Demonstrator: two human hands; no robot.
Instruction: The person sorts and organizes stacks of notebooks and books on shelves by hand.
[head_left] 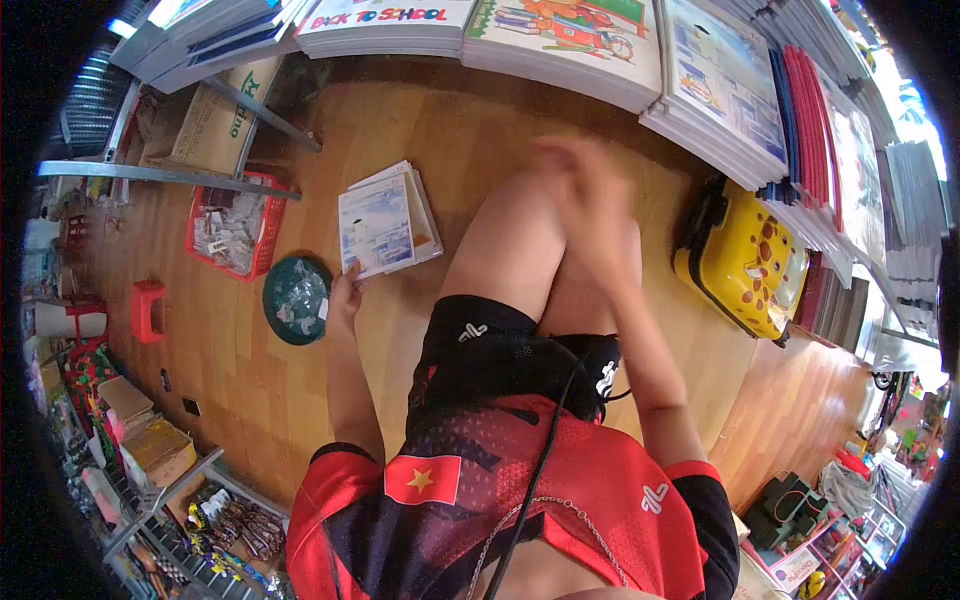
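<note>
My left hand (345, 294) is closed at the near left corner of a small pile of notebooks (375, 228), its thumb on the top cover. The top notebook has a pale blue and white cover with a building picture; the ones below stick out to the right, slightly fanned. Beside that hand, a dark green round basin or stool (290, 285) has clear plastic and a white piece of paper on it. Over my knees, my right hand (590, 190) is smeared by motion, and its fingers cannot be made out.
Stacked notebooks, among them a "Back to School" pile (385, 18), line the shelf ahead. A yellow giraffe-pattern suitcase (750, 262) stands at right. At left are a red basket (268, 235) of plastic packets, a metal shelf bar (165, 172) and a red stool (148, 310).
</note>
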